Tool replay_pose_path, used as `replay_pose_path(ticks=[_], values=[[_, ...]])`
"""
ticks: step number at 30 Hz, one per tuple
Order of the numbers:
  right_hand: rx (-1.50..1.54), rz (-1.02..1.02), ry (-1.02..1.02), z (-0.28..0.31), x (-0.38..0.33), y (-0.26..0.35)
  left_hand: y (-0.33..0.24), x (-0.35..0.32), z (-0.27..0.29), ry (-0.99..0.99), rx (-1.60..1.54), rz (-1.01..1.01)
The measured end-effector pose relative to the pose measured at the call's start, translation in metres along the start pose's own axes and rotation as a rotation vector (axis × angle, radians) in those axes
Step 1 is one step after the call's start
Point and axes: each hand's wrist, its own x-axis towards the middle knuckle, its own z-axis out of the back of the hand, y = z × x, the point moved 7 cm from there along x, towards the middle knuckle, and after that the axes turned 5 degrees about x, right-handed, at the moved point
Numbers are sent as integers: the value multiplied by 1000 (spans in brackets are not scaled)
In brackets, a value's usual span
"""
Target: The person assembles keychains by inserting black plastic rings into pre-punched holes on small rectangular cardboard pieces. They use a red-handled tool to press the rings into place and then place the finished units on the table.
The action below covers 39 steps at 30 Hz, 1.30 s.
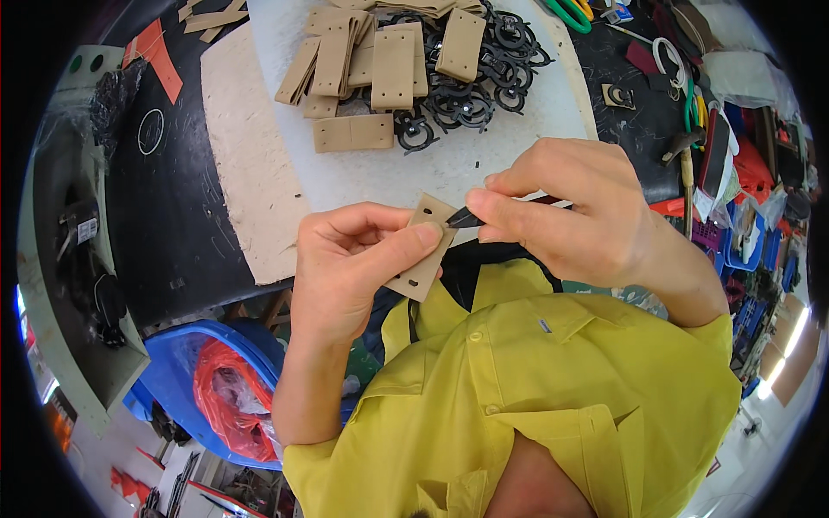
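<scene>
We cannot make out the whole of the beige strip (425,266): our left thumb covers its middle, and the fingers beneath are largely hidden. The slim dark tool (465,217) runs back under the fingers of our right hand (591,211), so its full shape is lost; whether its tip enters a hole or only touches the strip, we cannot tell. The pile of beige strips (393,73) is cut off at the far edge.

Our left hand (341,263) comes in from the near left, its fingers closed on the strip, which slants above our lap, near the worktop (181,207). Our right hand bends in from the right, fingers pinched tight around the tool.

The strip is flat, matte and rectangular, with dark oblong holes. Beyond it, on a smooth whitish sheet (345,181), lie glossy black ring-shaped fittings (414,135).
</scene>
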Motion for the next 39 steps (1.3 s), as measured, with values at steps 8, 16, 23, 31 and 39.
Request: replay_pose_path(ticks=[8,16,23,31,39], values=[[128,-101,150,-3,4,-9,-3,1,-3,47,13,18],[529,-792,226,-14,-5,-48,-24,-9,0,-235,427,-364],[169,-196,-10,-16,2,5,-19,6,6,-155,73,-293],[121,-191,59,-17,0,6,-36,-8,-9,-323,344,-511],[178,-357,246,-24,-2,-6,-38,-21,-31,-409,757,-825]])
